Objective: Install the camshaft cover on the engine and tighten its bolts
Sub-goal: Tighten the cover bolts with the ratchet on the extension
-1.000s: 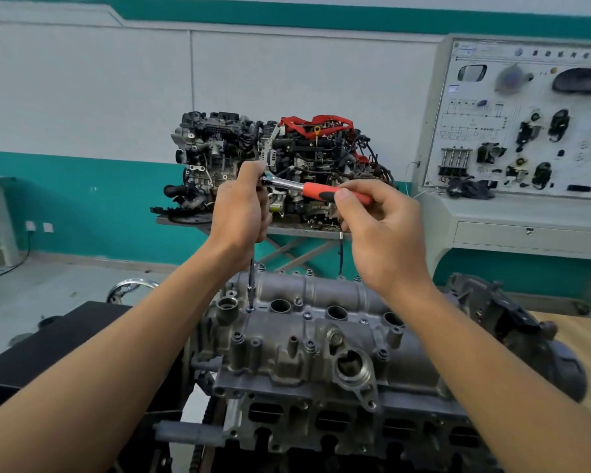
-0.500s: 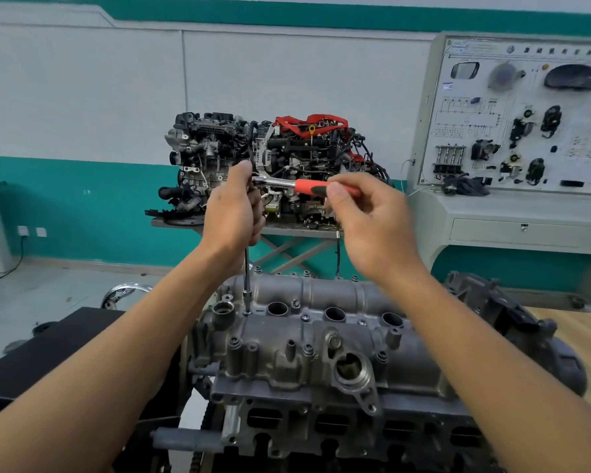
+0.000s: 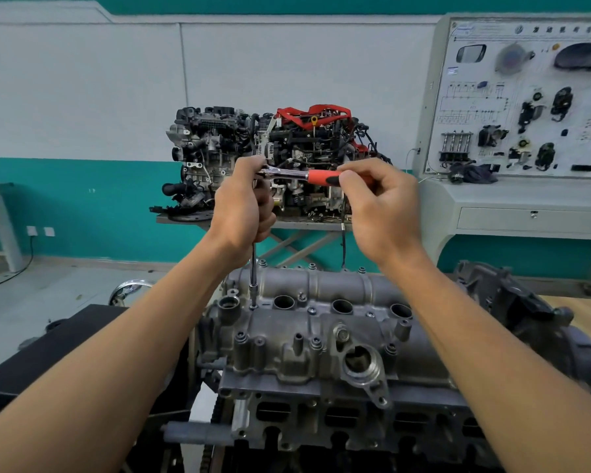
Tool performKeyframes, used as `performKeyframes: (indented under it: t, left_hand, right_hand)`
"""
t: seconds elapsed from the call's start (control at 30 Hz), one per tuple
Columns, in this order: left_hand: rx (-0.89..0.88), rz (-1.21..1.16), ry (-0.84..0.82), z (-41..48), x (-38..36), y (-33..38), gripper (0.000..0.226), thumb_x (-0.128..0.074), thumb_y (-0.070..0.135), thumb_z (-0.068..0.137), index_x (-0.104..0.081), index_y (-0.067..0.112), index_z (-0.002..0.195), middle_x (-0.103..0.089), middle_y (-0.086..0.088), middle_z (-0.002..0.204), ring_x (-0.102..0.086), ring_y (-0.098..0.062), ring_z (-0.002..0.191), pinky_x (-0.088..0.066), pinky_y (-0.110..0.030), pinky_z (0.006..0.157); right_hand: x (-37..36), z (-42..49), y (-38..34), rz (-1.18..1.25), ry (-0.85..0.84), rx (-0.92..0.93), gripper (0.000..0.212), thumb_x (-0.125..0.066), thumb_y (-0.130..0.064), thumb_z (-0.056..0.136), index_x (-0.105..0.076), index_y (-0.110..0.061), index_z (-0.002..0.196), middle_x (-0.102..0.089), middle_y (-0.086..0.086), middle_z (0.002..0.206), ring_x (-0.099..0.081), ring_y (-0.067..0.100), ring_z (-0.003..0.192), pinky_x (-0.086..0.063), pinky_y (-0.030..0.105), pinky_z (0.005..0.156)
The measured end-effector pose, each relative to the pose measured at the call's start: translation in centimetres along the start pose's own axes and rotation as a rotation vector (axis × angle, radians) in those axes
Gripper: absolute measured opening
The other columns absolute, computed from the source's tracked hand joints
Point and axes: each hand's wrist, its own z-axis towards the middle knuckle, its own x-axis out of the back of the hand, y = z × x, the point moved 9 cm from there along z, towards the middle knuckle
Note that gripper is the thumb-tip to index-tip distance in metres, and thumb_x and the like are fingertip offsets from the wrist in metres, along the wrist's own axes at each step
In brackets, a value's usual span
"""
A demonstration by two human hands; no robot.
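From the head camera, the only view there is, the grey cast-aluminium camshaft cover (image 3: 321, 339) already sits on the engine block, straight ahead and low at six o'clock. The person's left hand (image 3: 243, 208) has its fingers curled round the top of a slim chromed extension bar (image 3: 253, 271), which stands upright with its socket planted on a small dark bolt (image 3: 253, 306) at about ten o'clock on the cover, just beside the leftmost round well. The right hand (image 3: 384, 208), out at three o'clock from the left, pinches the orange-and-black handle of a ratchet wrench (image 3: 318, 176) between thumb and curled fingers, and the handle lies level between the two hands. By my reckoning the fitting is done and the tightening is under way. Bolt heads stand along the far edge (image 3: 312, 266) and the near row (image 3: 241, 336), so they look to be started in their holes, though whether any is fully tight cannot be told from here. This corner bolt and, I would guess, a round of the others remain. Beyond, at twelve o'clock, a display engine with red hoses (image 3: 270, 155) sits on a stand, and a pale training panel (image 3: 526, 107) hangs at two o'clock.
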Motion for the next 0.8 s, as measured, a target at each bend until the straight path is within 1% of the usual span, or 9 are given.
performKeyframes:
  t: [0.17,0.27,0.37,0.43,0.5,0.57,0.63,0.7,0.8]
  left_hand:
    - [0.018,-0.011,0.013,0.1,0.1,0.2,0.044,-0.037,0.046,0.091,-0.021,0.025,0.055,-0.017,0.006,0.045,-0.008,-0.014,0.041,-0.012,-0.019,0.039]
    - [0.046,-0.02,0.013,0.2,0.2,-0.1,0.047,-0.035,0.045,0.093,-0.023,0.026,0.052,-0.017,0.006,0.045,-0.008,-0.014,0.04,-0.012,-0.019,0.039]
    - [0.042,-0.023,0.038,0.2,0.3,0.0,0.049,-0.035,0.044,0.094,-0.027,0.028,0.048,-0.018,0.007,0.044,-0.009,-0.014,0.04,-0.012,-0.019,0.039]
    - [0.029,-0.014,0.088,0.0,0.6,0.1,0.048,-0.036,0.042,0.093,-0.026,0.028,0.049,-0.019,0.007,0.045,-0.008,-0.014,0.042,-0.011,-0.02,0.039]
    - [0.03,-0.014,0.125,-0.2,0.9,0.2,0.047,-0.038,0.041,0.093,-0.023,0.027,0.051,-0.018,0.007,0.046,-0.008,-0.016,0.044,-0.012,-0.021,0.039]
    - [0.031,-0.029,0.117,-0.1,0.7,1.0,0.046,-0.038,0.041,0.094,-0.022,0.026,0.054,-0.018,0.007,0.046,-0.009,-0.016,0.044,-0.013,-0.021,0.038]
    - [-0.026,-0.044,0.099,0.4,0.2,3.5,0.047,-0.038,0.042,0.095,-0.024,0.027,0.052,-0.019,0.008,0.045,-0.011,-0.015,0.042,-0.014,-0.02,0.038]
    - [-0.098,-0.021,0.092,0.8,-0.4,6.8,0.051,-0.04,0.041,0.094,-0.026,0.028,0.047,-0.021,0.009,0.043,-0.013,-0.014,0.038,-0.015,-0.019,0.037]
    - [-0.137,0.004,0.031,0.7,-2.4,9.7,0.049,-0.042,0.044,0.093,-0.026,0.027,0.05,-0.023,0.009,0.043,-0.014,-0.014,0.038,-0.016,-0.019,0.038]
  right_hand:
    - [0.3,-1.6,-2.5,0.04,0.033,0.023,0.016,-0.065,-0.005,0.085,-0.074,-0.017,0.078,-0.058,-0.016,0.053,-0.048,-0.001,0.048,-0.037,0.015,0.047]
    - [0.5,-2.2,-3.2,0.02,0.029,0.047,0.015,-0.066,-0.007,0.085,-0.075,-0.015,0.078,-0.059,-0.013,0.055,-0.05,0.002,0.049,-0.038,0.016,0.047]
    - [0.5,-2.3,-3.5,-0.006,0.024,0.051,0.014,-0.067,-0.009,0.086,-0.075,-0.017,0.078,-0.057,-0.015,0.054,-0.05,0.002,0.05,-0.039,0.017,0.048]
    - [0.4,-2.1,-3.2,0.007,-0.02,0.003,0.015,-0.068,-0.009,0.087,-0.074,-0.02,0.078,-0.057,-0.018,0.054,-0.049,0.0,0.052,-0.04,0.016,0.051]
    - [0.0,-1.4,-2.6,0.098,-0.102,-0.115,0.018,-0.068,-0.008,0.089,-0.074,-0.022,0.08,-0.057,-0.019,0.056,-0.047,-0.001,0.053,-0.04,0.015,0.053]
    - [-0.7,-0.4,-1.9,0.201,-0.183,-0.261,0.017,-0.066,-0.009,0.092,-0.074,-0.022,0.084,-0.057,-0.013,0.064,-0.044,0.003,0.057,-0.037,0.019,0.054]
    - [-1.2,1.2,-2.0,0.294,-0.216,-0.345,0.015,-0.06,-0.008,0.096,-0.071,-0.017,0.09,-0.052,-0.004,0.069,-0.039,0.009,0.059,-0.03,0.022,0.053]
    - [-1.1,2.8,-3.0,0.364,-0.223,-0.361,0.013,-0.055,-0.008,0.098,-0.066,-0.014,0.094,-0.048,-0.001,0.069,-0.04,0.01,0.059,-0.029,0.024,0.049]
    - [0.4,4.2,-4.5,0.392,-0.212,-0.319,0.01,-0.055,-0.01,0.097,-0.065,-0.012,0.097,-0.05,-0.002,0.067,-0.044,0.011,0.059,-0.031,0.024,0.048]
